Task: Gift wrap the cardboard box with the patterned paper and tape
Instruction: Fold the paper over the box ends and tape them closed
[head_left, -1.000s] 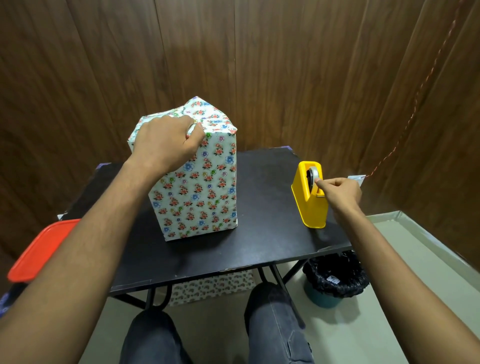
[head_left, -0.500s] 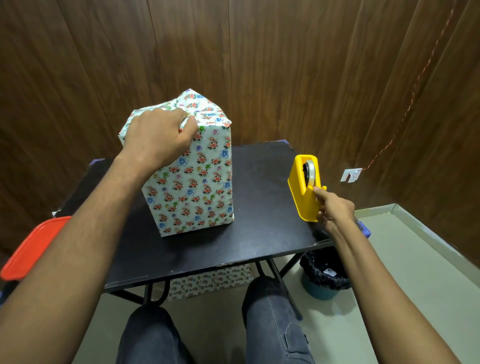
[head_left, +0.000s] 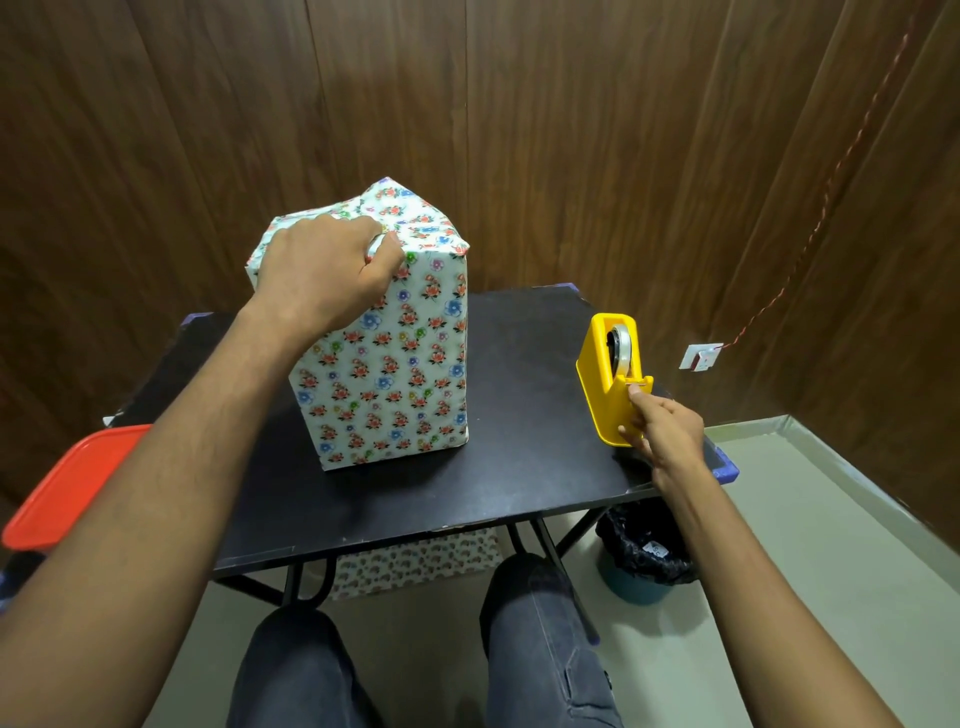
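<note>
Cardboard box in flowery patterned paper (head_left: 387, 358) is standing upright on the black counter (head_left: 524, 441). Left hand (head_left: 324, 270) is pressing its folded top with curled fingers; if it is slipping, the fold is opening. Right hand (head_left: 662, 428) is pinching at the yellow plastic tape dispenser (head_left: 605, 379), which may be tipping when pulled. No writing is readable.

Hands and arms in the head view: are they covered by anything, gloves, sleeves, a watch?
Both arms are bare up to the frame edge, with no sleeves in view. The left hand and right hand wear no gloves, and neither wrist shows a watch or band. A pale ring-like band shows at the left fingers, too small to confirm. The legs below wear dark grey jeans.
</note>
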